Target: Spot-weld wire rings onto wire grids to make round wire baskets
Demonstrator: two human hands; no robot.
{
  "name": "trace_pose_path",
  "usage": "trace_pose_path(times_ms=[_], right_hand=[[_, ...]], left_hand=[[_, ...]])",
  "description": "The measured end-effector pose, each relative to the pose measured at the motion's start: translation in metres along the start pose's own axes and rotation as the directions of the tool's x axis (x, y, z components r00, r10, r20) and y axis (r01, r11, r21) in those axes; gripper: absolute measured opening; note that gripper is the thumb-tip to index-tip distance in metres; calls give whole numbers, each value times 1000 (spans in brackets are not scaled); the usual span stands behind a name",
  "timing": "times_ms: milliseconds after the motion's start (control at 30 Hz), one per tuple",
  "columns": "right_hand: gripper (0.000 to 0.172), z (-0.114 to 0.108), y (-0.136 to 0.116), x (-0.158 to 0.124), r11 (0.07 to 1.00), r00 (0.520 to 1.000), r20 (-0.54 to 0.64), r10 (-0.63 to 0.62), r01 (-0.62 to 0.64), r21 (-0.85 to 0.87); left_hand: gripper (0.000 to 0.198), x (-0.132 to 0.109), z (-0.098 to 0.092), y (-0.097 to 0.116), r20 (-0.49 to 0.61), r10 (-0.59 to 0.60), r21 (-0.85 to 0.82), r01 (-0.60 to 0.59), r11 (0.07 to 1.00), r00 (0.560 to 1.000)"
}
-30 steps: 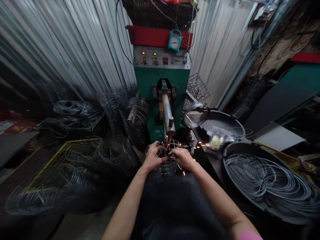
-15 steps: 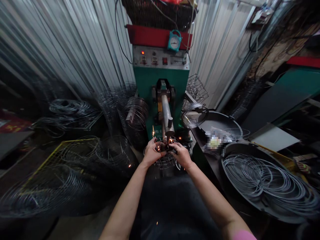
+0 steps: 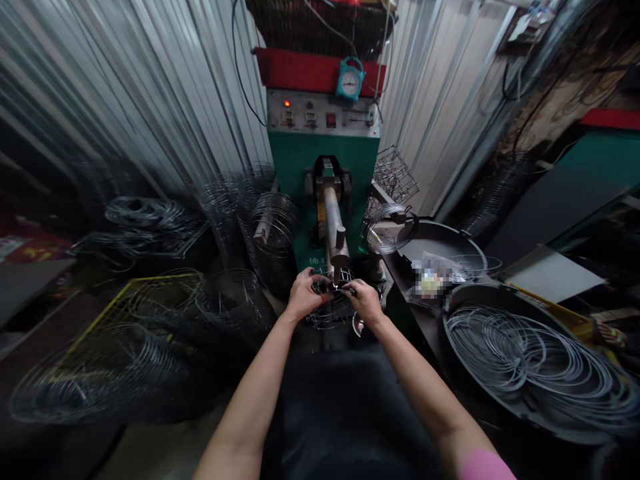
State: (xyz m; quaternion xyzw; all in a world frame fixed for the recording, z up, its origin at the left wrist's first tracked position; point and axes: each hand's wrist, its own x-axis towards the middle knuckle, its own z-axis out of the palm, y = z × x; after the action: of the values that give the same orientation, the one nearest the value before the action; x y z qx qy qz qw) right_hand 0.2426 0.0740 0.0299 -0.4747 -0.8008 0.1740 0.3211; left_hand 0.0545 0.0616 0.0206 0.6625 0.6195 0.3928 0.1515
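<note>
A green spot welding machine [image 3: 295, 157] stands in front of me, its metal arm [image 3: 334, 217] reaching toward me and ending in an electrode just above my fingers. Under that tip is a round wire frame [image 3: 325, 316]. My left hand [image 3: 304, 295] is closed on the frame's left side, thumb and fingers pinching near the electrode. From the right, my right hand [image 3: 367, 301] is closed on the frame too, close to the tip. A small curved shiny metal piece [image 3: 358, 325] shows below my right hand. The exact contact at the fingertips is partly hidden.
Wire rings hang on a left bracket [image 3: 274, 223] and a right bracket [image 3: 393, 227]. At right, a round black tray [image 3: 450, 400] holds many wire rings; another tray [image 3: 440, 230] lies behind it. Stacked wire rings and a yellow crate [image 3: 95, 327] are at left.
Sparks flew around the electrode and my hands earlier; now they are gone. My hands keep nearly the same place on the wire frame, and the view has shifted slightly.
</note>
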Motion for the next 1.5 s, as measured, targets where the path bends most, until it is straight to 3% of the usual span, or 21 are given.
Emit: trace_pose_path(times_ms=[267, 400, 467, 500, 567, 633, 700, 767, 833, 1000, 1167, 1233, 1300, 1367, 1433, 1500], right_hand=[[8, 1, 0, 16, 1000, 999, 25, 24, -24, -9], [13, 2, 2, 9, 964, 983, -119, 138, -106, 243], [24, 1, 12, -3, 850, 919, -175, 352, -236, 471], [27, 1, 20, -13, 747, 865, -152, 478, -310, 588], [28, 4, 39, -41, 491, 741, -23, 671, -420, 763], [26, 10, 59, -76, 310, 657, 81, 749, -457, 834], [23, 19, 74, -110, 324, 621, 44, 783, -467, 823], [23, 28, 83, -136, 386, 651, 4, 759, -455, 802], [22, 33, 88, -147, 374, 658, -8, 753, -419, 827], [11, 24, 102, -143, -52, 473, 212, 855, -329, 943], [6, 1, 104, -140, -361, 393, 438, 809, -258, 896], [8, -5, 98, -136, -456, 392, 505, 769, -218, 863], [5, -9, 91, -131, -464, 440, 505, 742, -206, 861], [7, -8, 84, -129, -368, 516, 428, 742, -220, 903], [15, -3, 80, -133, -163, 574, 295, 763, -272, 948], [20, 5, 78, -143, 150, 633, 119, 765, -354, 923]], left_hand=[[32, 14, 2, -2, -3, -34, 13, 34, 999, 999], [31, 15, -1, -1, -2, -28, -8, 28, 1000, 1000], [38, 11, -4, -4, 17, -29, -74, 30, 997, 999], [48, 8, -6, -8, 24, -33, -120, 35, 992, 999], [78, -2, -7, -18, 21, -63, -235, 66, 970, 998], [101, -13, -3, -32, 13, -154, -359, 149, 921, 988], [107, -24, 5, -45, 29, -267, -471, 249, 846, 963], [107, -31, 12, -54, 37, -334, -562, 296, 773, 942], [106, -34, 17, -57, 40, -353, -622, 300, 724, 935], [106, -34, 16, -55, 83, -348, -662, 313, 682, 934], [103, -40, 22, -62, 107, -394, -670, 359, 650, 913], [98, -42, 23, -64, 93, -415, -682, 361, 635, 905], [98, -47, 20, -64, 78, -424, -689, 356, 632, 902], [102, -55, 13, -60, 106, -417, -669, 375, 642, 903], [105, -67, 3, -51, 160, -395, -631, 402, 663, 905], [106, -81, -6, -40, 192, -381, -582, 417, 698, 904]])
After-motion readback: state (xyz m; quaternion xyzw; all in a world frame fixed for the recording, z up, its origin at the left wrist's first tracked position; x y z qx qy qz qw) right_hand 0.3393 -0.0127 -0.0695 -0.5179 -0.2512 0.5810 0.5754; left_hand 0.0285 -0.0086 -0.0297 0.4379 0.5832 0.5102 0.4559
